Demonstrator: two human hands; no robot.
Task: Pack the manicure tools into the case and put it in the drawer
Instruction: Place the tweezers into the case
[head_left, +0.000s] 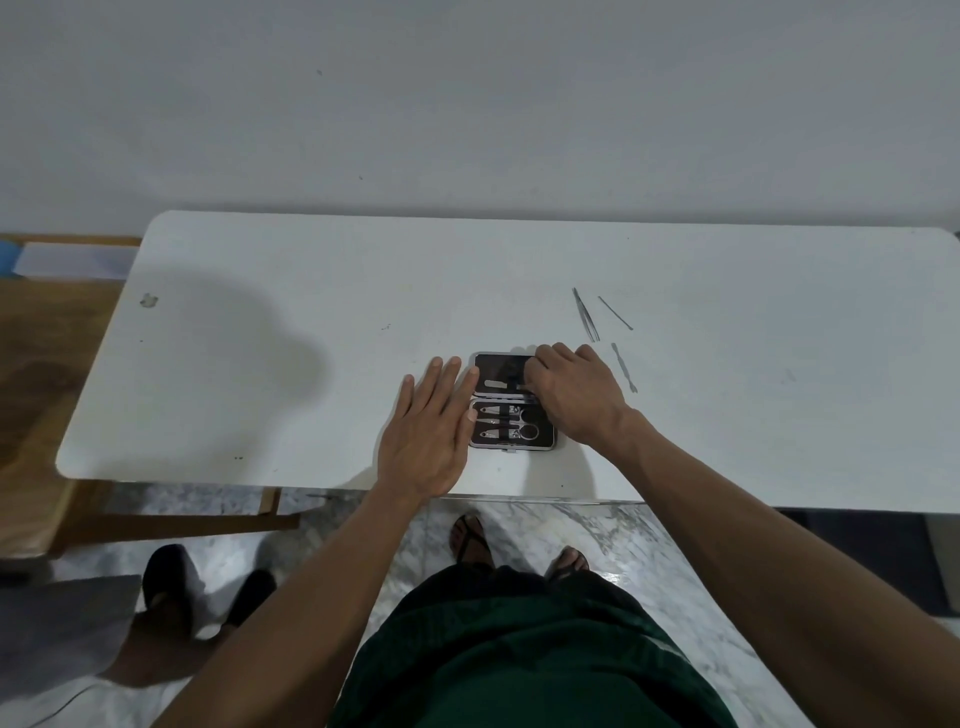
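The white worktop (311, 291) carries the open case (511, 401) near its front edge. The left hand (434, 426) lies flat, fingers extended, at the case's left side. The right hand (574, 395) covers the right side (finger grip cannot be determined). Tweezers (586, 315) lie just beyond.

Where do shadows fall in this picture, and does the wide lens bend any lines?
Head view: a large soft shadow lies on the white table to the left of the left hand; the table's far edge bows from lens distortion; the open case stays evenly lit, without glare.
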